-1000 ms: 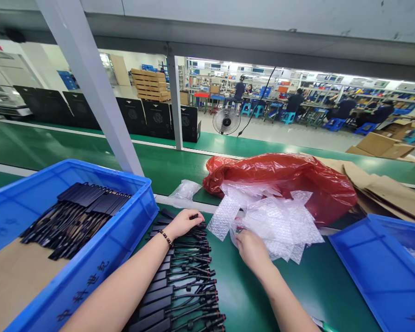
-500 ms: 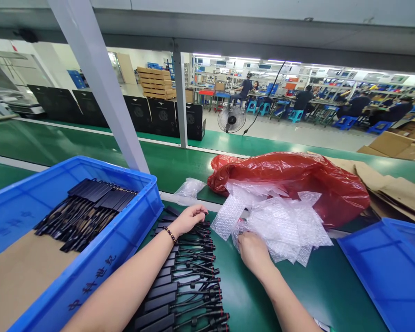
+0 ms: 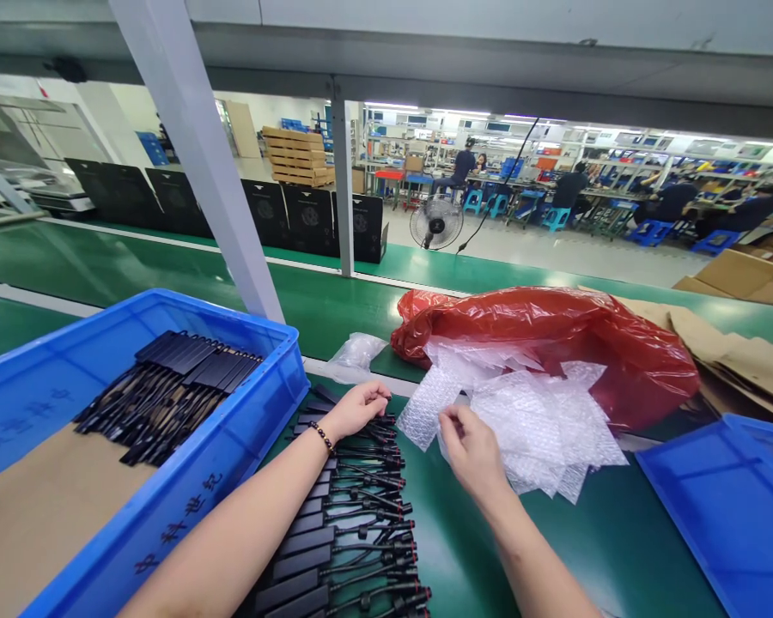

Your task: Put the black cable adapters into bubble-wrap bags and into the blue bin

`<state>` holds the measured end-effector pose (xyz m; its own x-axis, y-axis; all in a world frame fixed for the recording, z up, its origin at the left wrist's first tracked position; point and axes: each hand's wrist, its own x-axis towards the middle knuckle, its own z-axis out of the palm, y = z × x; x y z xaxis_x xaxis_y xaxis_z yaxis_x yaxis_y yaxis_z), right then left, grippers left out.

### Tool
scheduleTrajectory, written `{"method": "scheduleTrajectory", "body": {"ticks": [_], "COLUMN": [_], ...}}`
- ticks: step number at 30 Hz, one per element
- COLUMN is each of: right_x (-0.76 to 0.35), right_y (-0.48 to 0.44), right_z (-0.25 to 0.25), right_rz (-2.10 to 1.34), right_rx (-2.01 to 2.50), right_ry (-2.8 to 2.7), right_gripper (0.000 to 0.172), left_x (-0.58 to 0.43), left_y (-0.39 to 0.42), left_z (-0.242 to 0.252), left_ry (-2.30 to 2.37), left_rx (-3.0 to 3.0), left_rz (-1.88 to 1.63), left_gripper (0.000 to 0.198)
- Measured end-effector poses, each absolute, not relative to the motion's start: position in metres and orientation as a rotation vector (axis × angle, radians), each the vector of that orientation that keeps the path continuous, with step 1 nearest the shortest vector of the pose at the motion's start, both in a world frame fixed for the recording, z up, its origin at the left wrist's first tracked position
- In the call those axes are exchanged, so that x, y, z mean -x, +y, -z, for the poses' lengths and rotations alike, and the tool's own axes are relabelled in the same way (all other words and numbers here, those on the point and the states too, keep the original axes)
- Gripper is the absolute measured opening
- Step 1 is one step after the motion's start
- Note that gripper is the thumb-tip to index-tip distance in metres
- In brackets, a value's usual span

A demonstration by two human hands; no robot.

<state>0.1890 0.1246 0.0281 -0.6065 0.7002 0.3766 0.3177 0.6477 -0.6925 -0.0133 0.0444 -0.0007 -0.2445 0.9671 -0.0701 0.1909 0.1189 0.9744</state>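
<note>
My left hand (image 3: 359,410) is closed, its fingers curled over the far end of a row of black cabled modules (image 3: 306,541). What it holds, if anything, is hidden. The modules lie side by side, their red-ringed connectors pointing right. My right hand (image 3: 473,451) pinches at the left edge of the bubble-wrap pile, with a clear bubble-wrap bag (image 3: 442,445) showing faintly at the fingertips. More bubble-wrap bags (image 3: 528,421) spill from a red plastic bag (image 3: 554,322) just behind it.
At left stands a blue bin (image 3: 245,433) with black cabled modules on brown cardboard. Another blue bin (image 3: 715,506) is at right. A small clear bag (image 3: 359,352) lies behind my left hand. A slanted white post (image 3: 199,163) rises beyond the left bin. Cardboard sheets (image 3: 727,360) lie at right.
My right hand has lifted slightly off the bubble-wrap pile, fingertips now higher and in clearer sight. My left hand stays over the modules. The whole view has shifted a little.
</note>
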Motion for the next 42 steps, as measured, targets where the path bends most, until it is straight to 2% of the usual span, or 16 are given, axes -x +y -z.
{"method": "scheduleTrajectory", "body": {"ticks": [4, 10, 16, 21, 29, 37, 42], "right_x": [-0.139, -0.111, -0.114, -0.112, -0.105, -0.124, -0.160], "right_y": [0.115, 0.117, 0.114, 0.114, 0.120, 0.117, 0.093], "right_z": [-0.015, 0.009, 0.007, 0.012, 0.025, 0.002, -0.028], "right_rz": [-1.277, -1.448, -1.449, -1.360, -1.547, -1.365, -1.159], "right_rx": [0.819, 0.823, 0.778, 0.832, 0.759, 0.781, 0.710], "right_ry": [-2.035, -1.921, -1.922, -1.987, -1.957, -1.858, -1.916], "right_gripper": [0.025, 0.025, 0.025, 0.024, 0.019, 0.027, 0.021], "left_x": [0.013, 0.013, 0.013, 0.011, 0.011, 0.012, 0.011], "left_y": [0.044, 0.044, 0.044, 0.045, 0.042, 0.042, 0.044], "left_z": [0.001, 0.003, 0.004, 0.001, -0.007, -0.009, -0.007], "left_ry": [1.592, 1.622, 1.615, 1.630, 1.490, 1.481, 1.567], "left_rx": [-1.154, -1.143, -1.140, -1.139, -1.144, -1.124, -1.163], "left_rz": [-1.223, -1.219, -1.229, -1.238, -1.185, -1.195, -1.150], "left_gripper": [0.019, 0.012, 0.012, 0.021, 0.025, 0.028, 0.033]}}
